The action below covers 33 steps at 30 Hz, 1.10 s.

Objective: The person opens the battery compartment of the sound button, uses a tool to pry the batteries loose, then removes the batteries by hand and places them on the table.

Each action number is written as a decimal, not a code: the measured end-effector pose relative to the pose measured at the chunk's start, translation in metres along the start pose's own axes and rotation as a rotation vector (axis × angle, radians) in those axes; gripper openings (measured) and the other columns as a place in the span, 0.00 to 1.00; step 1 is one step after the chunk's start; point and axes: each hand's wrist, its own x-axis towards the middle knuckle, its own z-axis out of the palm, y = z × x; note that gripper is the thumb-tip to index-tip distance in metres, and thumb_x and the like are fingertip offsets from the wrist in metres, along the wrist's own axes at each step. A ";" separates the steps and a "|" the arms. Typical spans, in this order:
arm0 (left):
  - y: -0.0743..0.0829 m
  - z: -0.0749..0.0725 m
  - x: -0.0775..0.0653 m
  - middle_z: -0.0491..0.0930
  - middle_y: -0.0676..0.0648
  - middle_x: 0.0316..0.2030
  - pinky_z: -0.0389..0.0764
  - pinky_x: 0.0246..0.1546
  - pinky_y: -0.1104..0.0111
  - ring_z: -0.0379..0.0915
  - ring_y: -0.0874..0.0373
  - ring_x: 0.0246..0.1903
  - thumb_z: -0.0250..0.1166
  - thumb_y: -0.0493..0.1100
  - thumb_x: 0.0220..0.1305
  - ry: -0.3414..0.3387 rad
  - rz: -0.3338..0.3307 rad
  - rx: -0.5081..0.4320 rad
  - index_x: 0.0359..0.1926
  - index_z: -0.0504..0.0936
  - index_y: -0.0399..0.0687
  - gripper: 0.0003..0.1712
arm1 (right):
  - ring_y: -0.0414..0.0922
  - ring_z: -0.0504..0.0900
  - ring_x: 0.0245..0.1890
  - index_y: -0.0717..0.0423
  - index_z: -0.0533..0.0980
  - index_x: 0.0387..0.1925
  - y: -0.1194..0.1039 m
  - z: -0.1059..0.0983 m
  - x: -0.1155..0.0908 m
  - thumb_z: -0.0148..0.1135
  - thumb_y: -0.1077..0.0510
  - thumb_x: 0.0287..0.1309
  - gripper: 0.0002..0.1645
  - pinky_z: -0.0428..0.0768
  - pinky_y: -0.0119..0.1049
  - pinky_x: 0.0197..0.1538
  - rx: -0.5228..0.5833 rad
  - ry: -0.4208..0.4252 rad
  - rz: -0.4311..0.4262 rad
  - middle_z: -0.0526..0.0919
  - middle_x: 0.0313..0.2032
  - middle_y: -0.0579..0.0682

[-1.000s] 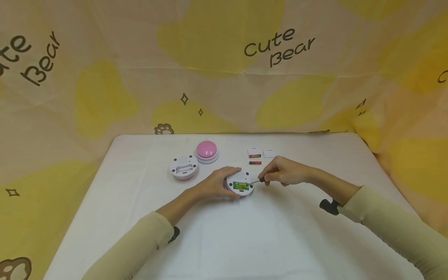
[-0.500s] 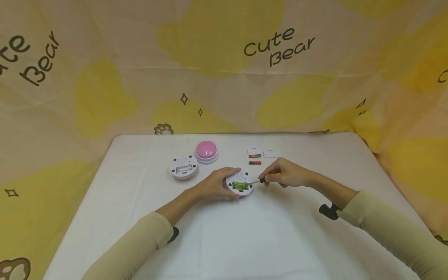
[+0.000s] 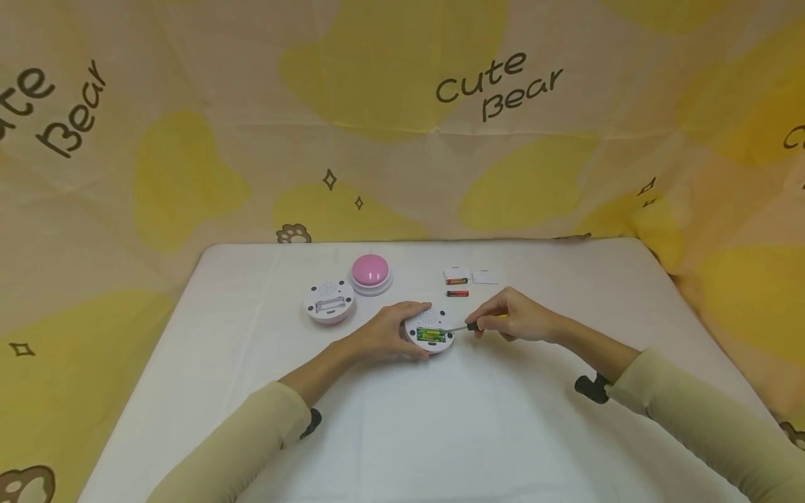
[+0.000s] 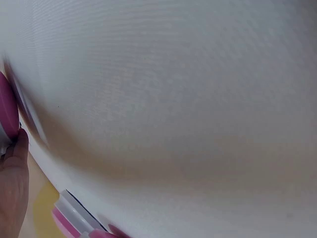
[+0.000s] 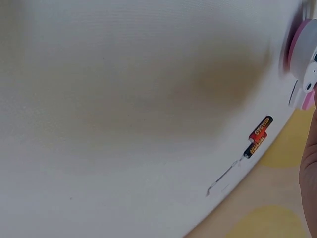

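Observation:
My left hand (image 3: 385, 333) grips the left side of an upturned round push button (image 3: 431, 347) with a white base and a pink underside. Two green batteries (image 3: 430, 334) lie in its uncovered compartment. A screwdriver (image 3: 458, 328) with a black-and-yellow handle is pinched in my right hand (image 3: 520, 316); its tip reaches the compartment's right end, though exact contact is too small to tell. In the left wrist view the fingers (image 4: 20, 148) touch the button's pink side (image 4: 7, 109). The right wrist view cuts off most of the hand and hides the screwdriver.
Left of the hands lies a second upturned button (image 3: 329, 302) with a bare battery compartment. Behind it stands a pink-topped button (image 3: 370, 270). Two red-and-black batteries (image 3: 458, 293) and two white covers (image 3: 485, 276) lie toward the back of the white table (image 3: 402, 433).
My right hand has shifted slightly right and down, with the screwdriver tip staying at the compartment's right end. The left hand keeps its hold, and the button has barely moved.

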 end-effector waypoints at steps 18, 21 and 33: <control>0.000 0.000 -0.002 0.63 0.51 0.64 0.58 0.62 0.67 0.59 0.62 0.60 0.76 0.53 0.41 0.009 -0.020 -0.004 0.67 0.62 0.48 0.52 | 0.40 0.57 0.10 0.65 0.79 0.46 0.003 0.000 -0.003 0.52 0.64 0.63 0.14 0.57 0.27 0.15 0.066 0.000 -0.020 0.80 0.33 0.68; 0.000 0.000 -0.001 0.63 0.51 0.64 0.58 0.62 0.67 0.58 0.62 0.61 0.76 0.53 0.41 0.005 -0.016 -0.003 0.67 0.62 0.47 0.52 | 0.40 0.57 0.10 0.64 0.79 0.46 0.005 -0.001 -0.003 0.52 0.64 0.63 0.14 0.58 0.27 0.14 0.050 -0.001 -0.016 0.79 0.34 0.68; 0.001 -0.002 -0.001 0.63 0.51 0.64 0.57 0.62 0.68 0.58 0.62 0.61 0.76 0.52 0.41 0.005 -0.016 0.016 0.67 0.62 0.47 0.52 | 0.41 0.58 0.11 0.64 0.78 0.47 0.002 -0.002 -0.004 0.53 0.63 0.63 0.14 0.58 0.27 0.15 0.046 -0.002 -0.008 0.79 0.34 0.70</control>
